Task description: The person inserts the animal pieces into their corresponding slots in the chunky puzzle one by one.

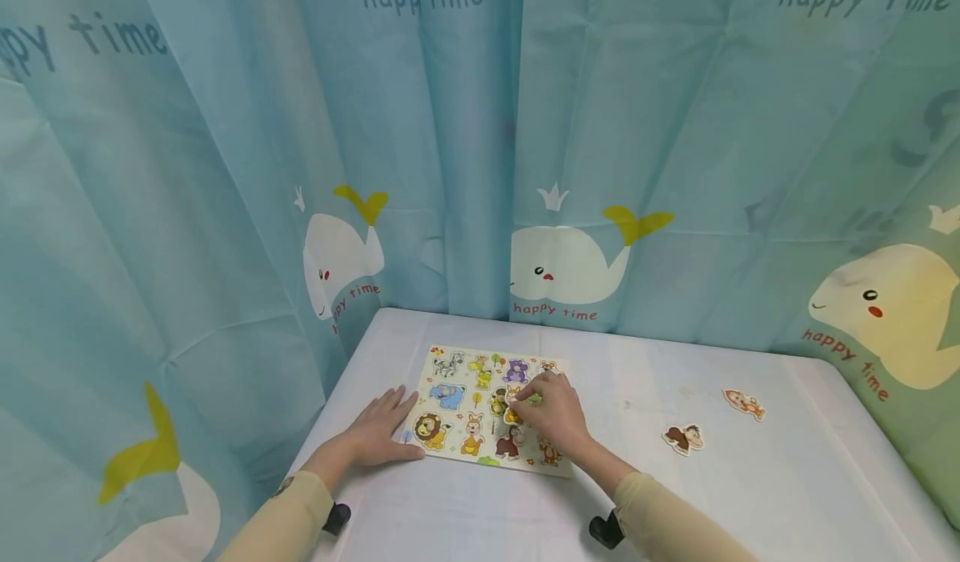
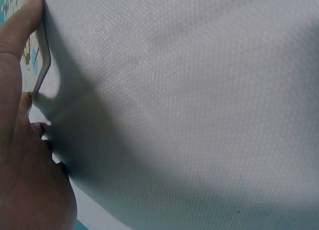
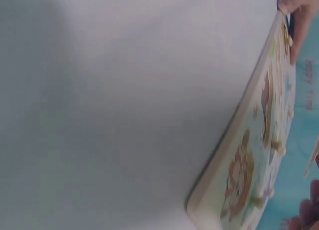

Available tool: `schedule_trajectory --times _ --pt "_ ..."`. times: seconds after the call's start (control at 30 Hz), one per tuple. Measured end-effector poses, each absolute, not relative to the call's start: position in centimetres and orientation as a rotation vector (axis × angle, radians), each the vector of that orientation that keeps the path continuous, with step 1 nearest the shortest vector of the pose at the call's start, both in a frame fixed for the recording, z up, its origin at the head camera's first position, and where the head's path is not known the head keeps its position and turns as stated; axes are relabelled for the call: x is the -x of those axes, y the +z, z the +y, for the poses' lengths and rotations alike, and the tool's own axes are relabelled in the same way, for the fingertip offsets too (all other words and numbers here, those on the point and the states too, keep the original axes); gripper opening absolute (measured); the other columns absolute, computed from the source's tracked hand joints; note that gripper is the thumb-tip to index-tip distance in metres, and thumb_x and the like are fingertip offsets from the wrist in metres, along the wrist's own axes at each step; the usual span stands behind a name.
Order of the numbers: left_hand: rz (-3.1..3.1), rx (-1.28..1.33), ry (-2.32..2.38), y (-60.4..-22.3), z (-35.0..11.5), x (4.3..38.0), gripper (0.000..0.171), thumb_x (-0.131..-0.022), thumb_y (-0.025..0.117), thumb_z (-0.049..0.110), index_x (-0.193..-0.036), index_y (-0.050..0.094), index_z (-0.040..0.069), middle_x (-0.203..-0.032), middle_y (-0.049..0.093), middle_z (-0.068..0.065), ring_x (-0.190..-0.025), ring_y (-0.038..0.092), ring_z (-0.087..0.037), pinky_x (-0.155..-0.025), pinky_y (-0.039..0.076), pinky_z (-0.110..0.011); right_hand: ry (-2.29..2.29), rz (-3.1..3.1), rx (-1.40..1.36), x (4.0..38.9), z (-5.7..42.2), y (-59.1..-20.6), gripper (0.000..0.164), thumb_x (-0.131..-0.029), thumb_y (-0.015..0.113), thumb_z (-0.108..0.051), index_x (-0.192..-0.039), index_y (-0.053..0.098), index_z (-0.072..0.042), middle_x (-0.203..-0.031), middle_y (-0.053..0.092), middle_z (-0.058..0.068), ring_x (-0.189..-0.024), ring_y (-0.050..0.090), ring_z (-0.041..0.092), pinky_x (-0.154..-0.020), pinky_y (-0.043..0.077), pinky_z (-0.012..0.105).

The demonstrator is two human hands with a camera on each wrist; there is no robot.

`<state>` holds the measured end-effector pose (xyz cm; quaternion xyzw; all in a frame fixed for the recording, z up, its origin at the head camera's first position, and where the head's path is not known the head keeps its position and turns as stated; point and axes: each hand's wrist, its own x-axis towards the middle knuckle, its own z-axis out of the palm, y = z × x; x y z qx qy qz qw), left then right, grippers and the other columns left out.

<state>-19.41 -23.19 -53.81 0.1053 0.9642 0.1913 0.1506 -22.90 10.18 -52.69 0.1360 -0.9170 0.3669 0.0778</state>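
Observation:
An animal peg puzzle board (image 1: 459, 418) lies flat on the table, with several animal pieces on it, among them a zebra (image 1: 448, 365), a blue elephant (image 1: 447, 396) and a lion (image 1: 430, 431). My left hand (image 1: 381, 430) rests at the board's left edge, fingers spread and thumb touching its near corner. Over the right half of the board, my right hand (image 1: 555, 416) pinches a small orange-yellow puzzle piece (image 1: 513, 412); which animal it shows is hard to tell. In the right wrist view only the thin edge of that piece (image 3: 312, 160) shows, beside the fingertips.
Two loose pieces lie on the table right of the board: a brown monkey (image 1: 683, 439) and an orange-brown animal piece (image 1: 744, 404). The white-covered table (image 1: 787, 495) ends at a blue curtain (image 1: 465, 128) printed with whales. Knobs (image 3: 279, 147) stick up from the board's pieces.

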Motion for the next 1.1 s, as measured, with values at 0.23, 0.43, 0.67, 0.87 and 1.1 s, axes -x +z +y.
schedule_trajectory --times 0.23,0.43,0.67,0.87,1.1 --pt "2.754 -0.289 0.566 -53.6 -22.9 19.3 0.107 -0.082 0.076 0.062 -0.162 0.029 0.010 -0.169 0.017 -0.019 -0.155 0.011 -0.040 -0.125 0.013 -0.056 1.047 -2.766 -0.438 22.2 8.5 -53.2 0.012 -0.081 0.085 -0.028 -0.079 0.077 -0.020 -0.101 0.065 -0.002 -0.106 0.056 0.026 -0.094 0.048 0.050" --pt "2.756 -0.277 0.567 -53.5 -22.9 19.1 0.106 -0.082 0.076 0.061 -0.162 0.029 0.010 -0.169 0.017 -0.018 -0.155 0.012 -0.040 -0.125 0.013 -0.055 0.968 -2.776 -0.489 21.8 7.0 -53.7 0.013 -0.081 0.085 -0.032 -0.076 0.076 -0.025 -0.099 0.066 -0.005 -0.095 0.052 0.021 -0.083 0.046 0.043" --pt "2.754 -0.302 0.574 -53.2 -22.9 19.1 0.106 -0.083 0.077 0.060 -0.162 0.029 0.008 -0.168 0.017 -0.020 -0.155 0.012 -0.041 -0.125 0.013 -0.056 0.920 -2.798 -0.531 21.3 5.6 -54.2 0.012 -0.080 0.086 -0.035 -0.078 0.077 -0.026 -0.101 0.067 -0.005 -0.092 0.049 0.016 -0.079 0.042 0.036" --pt "2.751 -0.324 0.580 -53.6 -23.1 19.3 0.107 -0.083 0.075 0.062 -0.162 0.028 0.007 -0.168 0.016 -0.021 -0.155 0.011 -0.042 -0.125 0.011 -0.056 0.884 -2.806 -0.562 21.1 5.0 -54.5 0.013 -0.079 0.087 -0.035 -0.077 0.078 -0.025 -0.100 0.067 -0.006 -0.090 0.050 0.016 -0.078 0.042 0.036" --pt "2.756 -0.338 0.584 -53.8 -23.1 19.4 0.108 -0.083 0.075 0.063 -0.162 0.028 0.007 -0.168 0.016 -0.022 -0.154 0.010 -0.042 -0.126 0.010 -0.056 0.883 -2.808 -0.550 20.9 4.5 -55.1 0.014 -0.078 0.087 -0.035 -0.076 0.078 -0.025 -0.094 0.064 -0.008 -0.088 0.049 0.015 -0.080 0.041 0.038"
